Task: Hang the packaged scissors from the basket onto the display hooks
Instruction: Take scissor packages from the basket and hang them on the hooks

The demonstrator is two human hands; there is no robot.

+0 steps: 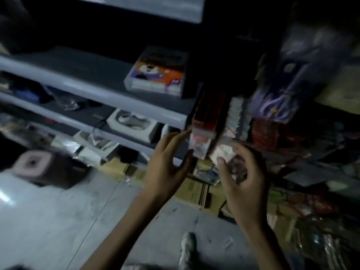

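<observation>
The view is dark and blurred. A row of red packaged scissors [206, 121] hangs on a display hook beside the shelf end. My left hand [167, 164] is spread open with its fingertips at the front package's lower left edge. My right hand [243, 172] is curled around a pale clear package [224, 152] just right of that row. More hanging packs, white [236, 115], red [263, 133] and purple [272, 102], fill the hooks to the right. No basket is visible.
Grey shelves [116, 94] run to the left, holding an orange and purple box [157, 73] and white boxed goods [132, 123]. Cardboard boxes [198, 190] and wrapped stock lie on the floor below the hooks. A pink and brown box [39, 164] sits on the grey floor.
</observation>
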